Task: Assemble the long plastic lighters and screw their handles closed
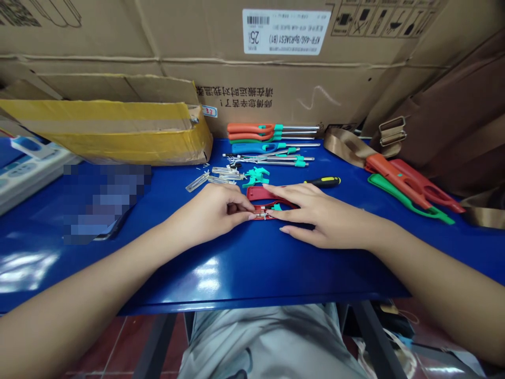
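On the blue table lies an open red lighter shell half (258, 217), with small metal, white and teal parts inside. My left hand (215, 210) pinches its left end between thumb and forefinger; whether a small part is caught there too is hidden. Over the shell's right side reaches my right hand (319, 213), fingers stretched and apart, one fingertip touching the inner parts. The other red shell half (256, 193) lies just behind, partly covered by the right fingers. Teal triggers (256, 176) and clear fuel tanks (197, 181) are strewn behind my hands.
Orange lighters (250, 129), a blue lighter (254, 148) and metal lighter tubes (272, 158) lie at the back. A screwdriver (325, 182) is behind my right hand. Loose shells (410, 181) lie right, a power strip (35, 171) left. Cardboard boxes (158, 150) stand behind.
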A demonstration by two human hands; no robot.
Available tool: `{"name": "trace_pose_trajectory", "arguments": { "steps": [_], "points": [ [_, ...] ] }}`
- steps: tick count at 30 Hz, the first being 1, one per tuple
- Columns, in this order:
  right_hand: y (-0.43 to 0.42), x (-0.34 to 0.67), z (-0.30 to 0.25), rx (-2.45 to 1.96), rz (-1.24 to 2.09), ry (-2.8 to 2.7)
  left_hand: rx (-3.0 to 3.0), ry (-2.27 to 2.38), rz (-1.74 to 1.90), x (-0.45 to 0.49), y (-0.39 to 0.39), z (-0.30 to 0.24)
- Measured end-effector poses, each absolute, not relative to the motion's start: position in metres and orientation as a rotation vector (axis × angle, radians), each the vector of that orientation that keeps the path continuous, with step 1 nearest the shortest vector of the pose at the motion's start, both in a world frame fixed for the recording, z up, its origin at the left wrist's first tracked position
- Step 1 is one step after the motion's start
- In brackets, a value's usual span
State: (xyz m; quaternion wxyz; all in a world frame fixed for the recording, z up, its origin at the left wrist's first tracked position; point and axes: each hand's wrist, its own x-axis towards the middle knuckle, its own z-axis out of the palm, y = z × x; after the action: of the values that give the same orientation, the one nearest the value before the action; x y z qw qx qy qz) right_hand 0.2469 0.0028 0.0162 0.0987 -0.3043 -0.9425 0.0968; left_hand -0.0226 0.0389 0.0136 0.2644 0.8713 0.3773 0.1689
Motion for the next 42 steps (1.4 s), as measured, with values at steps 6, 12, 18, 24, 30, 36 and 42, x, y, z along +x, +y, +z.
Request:
{"name": "trace_pose_trajectory", "arguments": {
  "steps": [6, 12, 18, 24, 30, 36, 42],
  "points": [
    [0.002, 0.242, 0.013, -0.944, 0.405, -2.624, 2.374, 1.014, 0.432, -0.022, 0.038, 0.015],
    [0.005, 0.236, 0.007, -0.989, 0.403, -2.41, 2.418, 0.893, 0.454, -0.019, 0.033, 0.014],
    [0.002, 0.235, 0.01, -1.038, 0.321, -2.614, 2.433, 0.819, 0.473, -0.014, 0.023, 0.012],
    [0.001, 0.234, 0.01, -1.049, 0.367, -2.642, 2.442, 0.816, 0.464, -0.013, 0.021, 0.013],
    [0.002, 0.235, 0.008, -1.01, 0.392, -2.638, 2.426, 0.811, 0.484, -0.013, 0.02, 0.01],
    [0.002, 0.235, 0.006, -0.999, 0.382, -2.64, 2.401, 0.802, 0.506, -0.011, 0.019, 0.009],
    [0.001, 0.235, 0.009, -0.979, 0.381, -2.645, 2.408, 0.826, 0.512, -0.011, 0.018, 0.011]
  ]
}}
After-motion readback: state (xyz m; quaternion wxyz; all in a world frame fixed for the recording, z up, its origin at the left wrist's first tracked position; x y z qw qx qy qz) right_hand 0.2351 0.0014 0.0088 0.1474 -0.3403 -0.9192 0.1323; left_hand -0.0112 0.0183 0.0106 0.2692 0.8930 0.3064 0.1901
